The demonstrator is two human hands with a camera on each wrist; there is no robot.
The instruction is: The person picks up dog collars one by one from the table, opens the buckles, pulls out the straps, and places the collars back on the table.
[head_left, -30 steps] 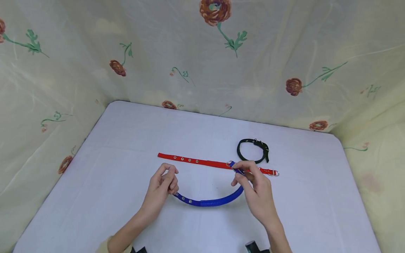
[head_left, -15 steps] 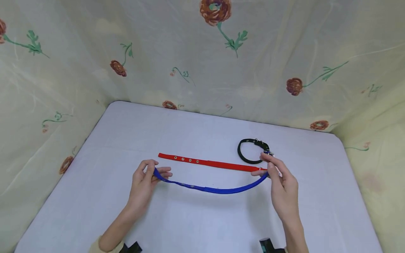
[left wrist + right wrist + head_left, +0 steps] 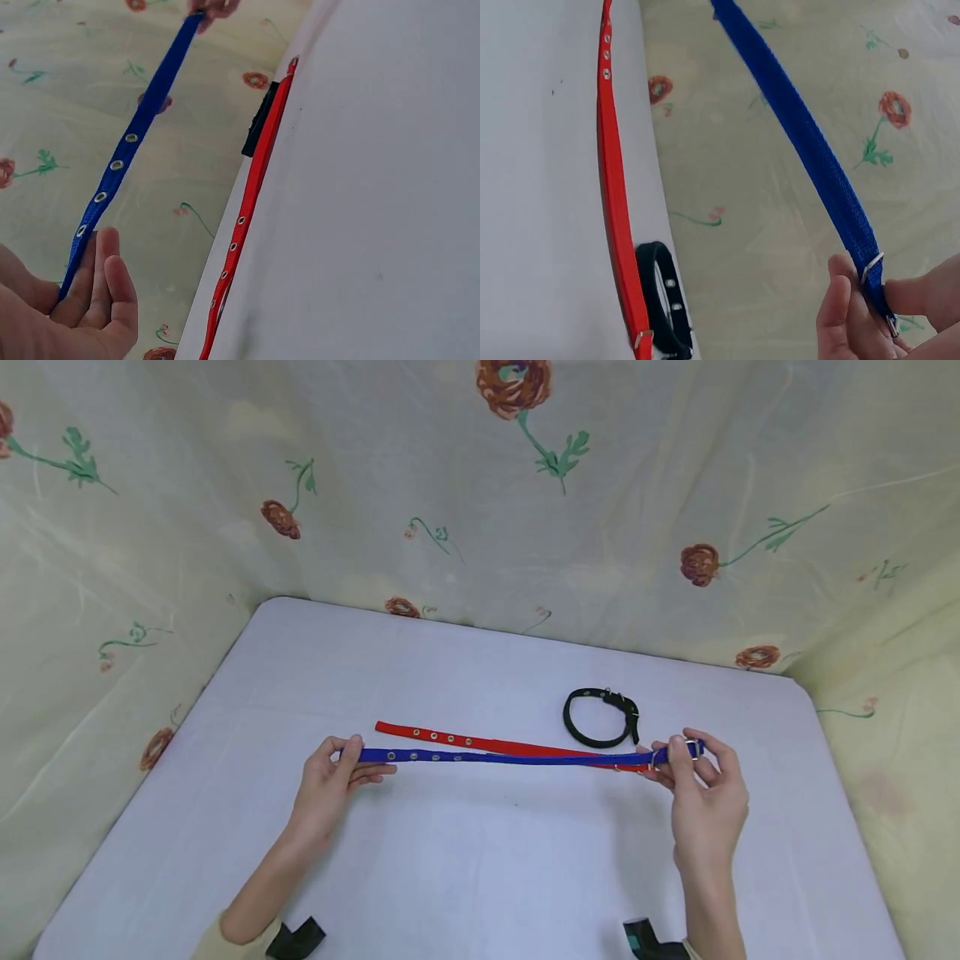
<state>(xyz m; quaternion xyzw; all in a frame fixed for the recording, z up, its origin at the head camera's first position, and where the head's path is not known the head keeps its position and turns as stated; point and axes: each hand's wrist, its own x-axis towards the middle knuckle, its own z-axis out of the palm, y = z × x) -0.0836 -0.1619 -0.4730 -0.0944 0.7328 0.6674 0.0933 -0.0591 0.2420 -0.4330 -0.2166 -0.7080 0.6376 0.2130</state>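
A blue collar [image 3: 540, 760] with metal eyelets is stretched almost straight above the table. My left hand [image 3: 322, 793] pinches its eyelet end between thumb and fingers. At the buckle end, my right hand [image 3: 708, 810] pinches the strap, with the metal buckle showing past the thumb. Behind and below it, a red collar [image 3: 450, 740] lies flat and unfastened on the table, partly covered by the blue one in the head view. Farther back lies a black collar [image 3: 567, 718], fastened into a ring. In the right wrist view the blue collar [image 3: 802, 135] shows its metal ring and buckle close to the right fingers.
The white table [image 3: 480, 877] has its far edge against a hanging cloth [image 3: 360, 468] printed with flowers. That cloth also rises along the left and right sides.
The hands have moved apart, the right one farther to the right. Sagging in a curve before, the blue collar is now pulled nearly straight, and the red and black collars stay put.
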